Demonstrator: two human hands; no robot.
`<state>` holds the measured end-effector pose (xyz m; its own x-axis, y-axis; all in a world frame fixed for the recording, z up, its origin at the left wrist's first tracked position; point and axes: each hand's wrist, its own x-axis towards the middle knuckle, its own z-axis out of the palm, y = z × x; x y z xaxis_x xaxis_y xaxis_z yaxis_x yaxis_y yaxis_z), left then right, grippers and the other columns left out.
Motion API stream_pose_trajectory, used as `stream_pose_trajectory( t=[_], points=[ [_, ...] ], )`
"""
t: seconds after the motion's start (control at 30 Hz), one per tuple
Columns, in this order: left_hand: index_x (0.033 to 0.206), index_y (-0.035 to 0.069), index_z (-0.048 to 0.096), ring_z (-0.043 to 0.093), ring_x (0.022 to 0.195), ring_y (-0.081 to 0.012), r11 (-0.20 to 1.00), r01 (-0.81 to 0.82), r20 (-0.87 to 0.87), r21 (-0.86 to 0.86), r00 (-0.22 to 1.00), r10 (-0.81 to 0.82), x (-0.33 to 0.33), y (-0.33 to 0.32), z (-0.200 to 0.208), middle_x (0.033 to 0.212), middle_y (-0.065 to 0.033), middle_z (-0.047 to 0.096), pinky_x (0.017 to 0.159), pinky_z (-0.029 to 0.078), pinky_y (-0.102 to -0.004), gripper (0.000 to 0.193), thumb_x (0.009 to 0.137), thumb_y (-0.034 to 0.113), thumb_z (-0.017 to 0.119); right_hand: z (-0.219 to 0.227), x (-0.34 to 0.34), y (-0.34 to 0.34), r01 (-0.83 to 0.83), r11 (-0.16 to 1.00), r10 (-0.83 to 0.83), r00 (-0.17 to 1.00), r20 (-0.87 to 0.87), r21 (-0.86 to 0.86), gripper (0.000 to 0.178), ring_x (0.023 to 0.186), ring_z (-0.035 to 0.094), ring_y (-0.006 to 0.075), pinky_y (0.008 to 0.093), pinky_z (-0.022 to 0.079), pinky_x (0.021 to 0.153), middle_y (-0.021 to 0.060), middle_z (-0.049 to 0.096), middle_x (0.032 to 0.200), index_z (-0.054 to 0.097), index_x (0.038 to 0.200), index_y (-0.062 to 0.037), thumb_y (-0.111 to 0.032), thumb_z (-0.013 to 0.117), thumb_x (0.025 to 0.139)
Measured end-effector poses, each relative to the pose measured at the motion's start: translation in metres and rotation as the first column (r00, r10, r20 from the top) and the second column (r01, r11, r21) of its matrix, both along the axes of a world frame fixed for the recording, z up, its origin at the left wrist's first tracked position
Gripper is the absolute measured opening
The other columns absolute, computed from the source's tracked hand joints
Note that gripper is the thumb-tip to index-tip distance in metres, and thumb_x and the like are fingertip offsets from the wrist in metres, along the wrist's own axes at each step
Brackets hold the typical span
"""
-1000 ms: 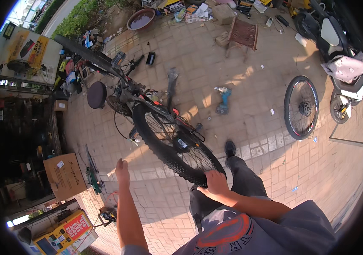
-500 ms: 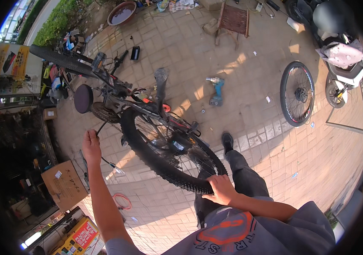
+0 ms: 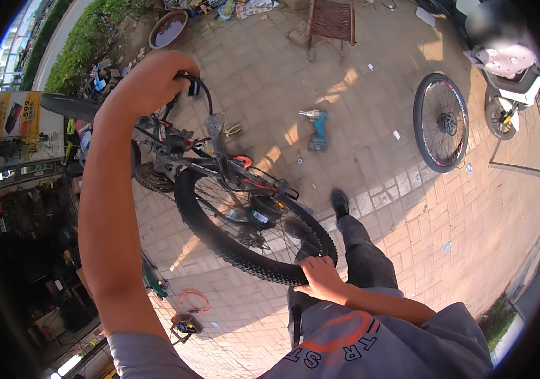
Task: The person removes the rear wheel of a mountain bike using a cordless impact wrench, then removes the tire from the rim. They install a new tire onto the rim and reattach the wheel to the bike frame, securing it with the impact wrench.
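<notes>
A bicycle point(image 3: 185, 161) stands in front of me, its knobby-tyred wheel point(image 3: 219, 243) nearest my body. My right hand point(image 3: 322, 278) is closed around the tyre at the wheel's near edge. Up over the far part of the frame, my left hand point(image 3: 166, 69) is closed on a thin black cable point(image 3: 207, 95), which curves out of the fingers and down toward a black pedal point(image 3: 218, 129). Where that cable ends is hidden. My left forearm covers part of the bicycle.
A teal cordless power tool point(image 3: 318, 131) and yellow-handled pliers point(image 3: 234, 130) lie on the paving. Beyond, a loose wheel point(image 3: 440, 123) is at right, near a parked scooter point(image 3: 510, 95). A folding stool point(image 3: 331, 25) and a basin point(image 3: 169, 29) are farther off. A red hose point(image 3: 194, 300) lies at lower left.
My left hand has swung up and away from beside the crank to above the frame, carrying the black cable. My right hand stays on the tyre.
</notes>
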<state>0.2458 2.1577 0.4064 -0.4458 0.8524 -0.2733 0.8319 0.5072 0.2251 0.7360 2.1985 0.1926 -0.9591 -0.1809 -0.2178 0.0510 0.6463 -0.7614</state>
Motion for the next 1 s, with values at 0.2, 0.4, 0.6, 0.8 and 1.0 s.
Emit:
stream_pose_trajectory(
  t=[0.2, 0.4, 0.6, 0.8, 1.0],
  points=[
    [0.099, 0.002, 0.064, 0.060, 0.087, -0.0376, 0.915, 0.104, -0.053, -0.390, 0.989, -0.135, 0.097, 0.060, 0.034, 0.097, -0.0144, 0.063, 0.076, 0.047, -0.0431, 0.017, 0.081, 0.002, 0.063, -0.006, 0.006, 0.008, 0.053, 0.998, -0.054, 0.998, 0.018, 0.018, 0.061, 0.094, 0.057, 0.0235, 0.0428, 0.035, 0.080, 0.0069, 0.058, 0.097, 0.057, 0.109, -0.0082, -0.045, 0.080, 0.066],
    [0.095, 0.004, 0.070, 0.064, 0.082, -0.0342, 0.712, -0.490, -0.431, -0.504, 0.856, 0.284, 0.019, -0.071, 0.046, 0.088, -0.0151, 0.067, 0.073, 0.049, -0.0443, 0.013, 0.084, 0.006, 0.062, -0.001, 0.002, 0.005, -0.009, 1.000, 0.009, 0.999, 0.052, -0.014, 0.063, 0.094, 0.057, 0.0237, 0.0450, 0.035, 0.080, 0.0063, 0.057, 0.096, 0.057, 0.109, -0.0085, -0.046, 0.081, 0.065],
    [0.086, 0.009, 0.071, 0.062, 0.070, -0.0311, 0.832, 0.089, 0.253, -0.548, 0.965, 0.063, 0.125, -0.032, 0.105, 0.078, -0.0092, 0.063, 0.062, 0.048, -0.0406, 0.014, 0.072, 0.010, 0.073, -0.009, 0.005, 0.009, 0.013, 1.000, -0.013, 0.996, 0.093, 0.006, 0.064, 0.094, 0.058, 0.0248, 0.0462, 0.035, 0.081, 0.0071, 0.057, 0.098, 0.057, 0.110, -0.0080, -0.045, 0.081, 0.064],
    [0.094, 0.005, 0.068, 0.061, 0.070, -0.0320, 0.957, 0.291, -0.081, 0.024, 0.954, -0.288, 0.101, 0.109, 0.073, 0.082, -0.0099, 0.059, 0.060, 0.047, -0.0405, 0.016, 0.079, -0.001, 0.066, -0.008, 0.003, 0.016, 0.020, 1.000, -0.020, 0.992, 0.128, 0.001, 0.065, 0.099, 0.057, 0.0253, 0.0449, 0.035, 0.082, 0.0080, 0.058, 0.100, 0.056, 0.112, -0.0074, -0.046, 0.081, 0.065],
    [0.126, 0.016, 0.059, 0.031, 0.136, -0.0326, 0.998, -0.059, -0.706, 0.004, 0.707, 0.045, 0.016, 0.146, -0.043, 0.142, -0.0111, 0.041, 0.110, 0.027, -0.0508, 0.045, 0.081, 0.016, 0.064, -0.001, 0.000, 0.009, -0.015, 0.999, 0.021, 0.993, 0.115, -0.048, 0.062, 0.097, 0.057, 0.0261, 0.0469, 0.035, 0.085, 0.0088, 0.057, 0.102, 0.057, 0.111, -0.0075, -0.043, 0.081, 0.066]
  ],
)
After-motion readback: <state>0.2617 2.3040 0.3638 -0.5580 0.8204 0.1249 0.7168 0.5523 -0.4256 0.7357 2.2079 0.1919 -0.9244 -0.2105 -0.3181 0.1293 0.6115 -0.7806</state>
